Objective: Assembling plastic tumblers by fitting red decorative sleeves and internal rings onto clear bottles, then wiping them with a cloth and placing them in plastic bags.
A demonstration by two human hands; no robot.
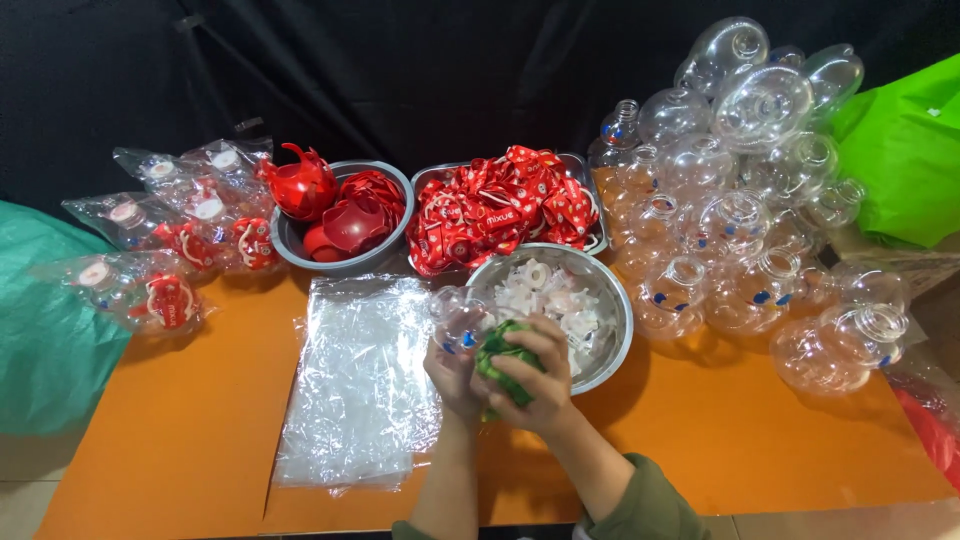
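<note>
Hands meet over the near middle of the orange desk, just in front of a steel bowl of small clear plastic parts. The left hand has its fingers wrapped round a clear jar, holding it up with its mouth toward the far edge. The right hand is closed, fingers curled tight over a green piece that it presses against the jar's side; how much of the green piece lies under the palm cannot be told. The two hands touch each other.

Left of the hands, a stack of clear plastic bags lies flat, reaching from the middle of the desk almost to the near edge. Behind it, toward the far edge, stands a round bowl with red shells in it, and beside that a steel tray heaped with red printed ribbons. At the far left corner lie several bagged jars, each with red parts inside and a white cap. The right half of the desk is piled high with empty clear jars, stacked up to the far right corner, some with small blue marks.

A teal sheet hangs off the left edge, and a bright green bag sits beyond the right corner. A black cloth backs the far edge.
</note>
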